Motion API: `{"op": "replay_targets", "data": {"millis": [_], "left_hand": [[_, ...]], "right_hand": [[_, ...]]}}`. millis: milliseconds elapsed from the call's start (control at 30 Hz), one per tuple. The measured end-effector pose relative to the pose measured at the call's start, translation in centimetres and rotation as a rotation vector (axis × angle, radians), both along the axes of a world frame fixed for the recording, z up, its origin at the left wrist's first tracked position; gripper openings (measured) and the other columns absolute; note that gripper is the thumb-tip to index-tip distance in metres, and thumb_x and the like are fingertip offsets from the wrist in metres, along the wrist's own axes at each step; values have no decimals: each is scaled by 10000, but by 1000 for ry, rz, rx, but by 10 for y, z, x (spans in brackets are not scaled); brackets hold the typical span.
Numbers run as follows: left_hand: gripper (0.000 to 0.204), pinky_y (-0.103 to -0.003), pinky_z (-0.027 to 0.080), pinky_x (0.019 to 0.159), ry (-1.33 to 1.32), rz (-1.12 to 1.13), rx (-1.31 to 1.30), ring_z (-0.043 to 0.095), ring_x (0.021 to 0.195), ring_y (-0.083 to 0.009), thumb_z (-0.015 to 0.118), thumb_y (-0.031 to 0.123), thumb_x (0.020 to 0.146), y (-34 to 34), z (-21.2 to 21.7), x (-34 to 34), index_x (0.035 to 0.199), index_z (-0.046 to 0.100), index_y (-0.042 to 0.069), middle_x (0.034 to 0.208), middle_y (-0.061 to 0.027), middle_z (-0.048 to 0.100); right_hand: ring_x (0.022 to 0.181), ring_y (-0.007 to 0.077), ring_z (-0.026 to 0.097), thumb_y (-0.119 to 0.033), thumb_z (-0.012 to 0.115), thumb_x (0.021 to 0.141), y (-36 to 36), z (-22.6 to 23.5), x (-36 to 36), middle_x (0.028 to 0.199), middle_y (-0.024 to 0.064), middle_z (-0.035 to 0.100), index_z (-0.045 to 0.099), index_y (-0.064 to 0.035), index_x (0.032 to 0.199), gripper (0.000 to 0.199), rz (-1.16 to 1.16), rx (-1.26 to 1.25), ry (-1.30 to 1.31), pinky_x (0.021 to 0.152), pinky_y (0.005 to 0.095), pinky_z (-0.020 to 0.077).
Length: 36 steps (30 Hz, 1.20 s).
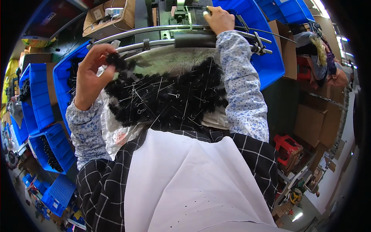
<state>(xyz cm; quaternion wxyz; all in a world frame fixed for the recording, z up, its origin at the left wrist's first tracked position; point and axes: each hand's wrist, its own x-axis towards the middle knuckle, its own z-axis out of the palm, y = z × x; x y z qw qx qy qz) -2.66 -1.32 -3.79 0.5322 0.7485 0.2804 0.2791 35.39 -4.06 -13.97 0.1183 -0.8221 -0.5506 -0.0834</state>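
My left hand (92, 75) is closed on a bushy black wire brush (114, 60), pinched between thumb and fingers above the left end of the steel rails. A heap of similar black brushes (166, 96), with thin wire stems and small loops at the ends, lies across my lap. At the far side my right hand (222, 20) reaches over the rails, its thumb and forefinger brought together beside the machine head (181, 13). A thin dark bristly strip (196, 6) runs from the machine toward those fingertips; what they grip is too small to make out.
Steel rails (162, 31) with a dark sleeve (195, 40) cross in front of me. Blue bins stand on the left (58, 73) and right (272, 63). An open cardboard box (110, 23) sits at the far left. A red stool (286, 150) stands at right.
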Motion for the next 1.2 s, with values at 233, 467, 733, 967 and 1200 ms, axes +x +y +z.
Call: {"op": "replay_targets", "data": {"millis": [233, 467, 733, 967, 1200], "left_hand": [[343, -291, 428, 908, -39, -151, -152, 542, 990, -149, 520, -95, 716, -15, -3, 31, 1039, 474, 13, 1008, -74, 537], [312, -248, 463, 841, -129, -49, -129, 589, 917, -116, 594, -40, 761, -24, -23, 48, 1051, 495, 16, 1011, -51, 577], [357, -286, 471, 810, -138, 88, 313, 588, 941, -156, 630, -7, 759, -30, -31, 55, 1091, 505, 33, 1057, -80, 589], [406, -362, 450, 790, 892, -279, 288, 570, 901, -308, 643, 118, 747, -11, -49, -38, 1090, 439, 39, 1084, -173, 511], [357, -406, 441, 782, 838, -317, 209, 531, 905, -384, 650, 117, 744, -17, -44, -38, 1040, 461, 51, 1029, -179, 479]], "right_hand": [[822, 274, 606, -301, 548, 825, -1, 20, 39, 876, 61, 636, 672, -171, 922, 204, 181, -8, -94, 723, 422, 470], [809, 316, 603, -165, 599, 804, -45, 85, 1, 968, 116, 582, 581, -57, 1093, 309, 116, 366, -36, 703, 420, 483], [783, 348, 618, -247, 548, 860, -68, 73, -144, 881, 200, 627, 566, -67, 1128, 323, 688, 91, 811, 711, 426, 487], [783, 223, 599, -148, 580, 790, -8, 25, -37, 809, 55, 626, 652, -161, 1031, 252, 113, 147, -214, 704, 374, 474], [779, 218, 603, -205, 607, 782, 7, 6, -22, 799, 35, 631, 682, -181, 996, 228, 131, 155, -237, 711, 372, 469]]}}
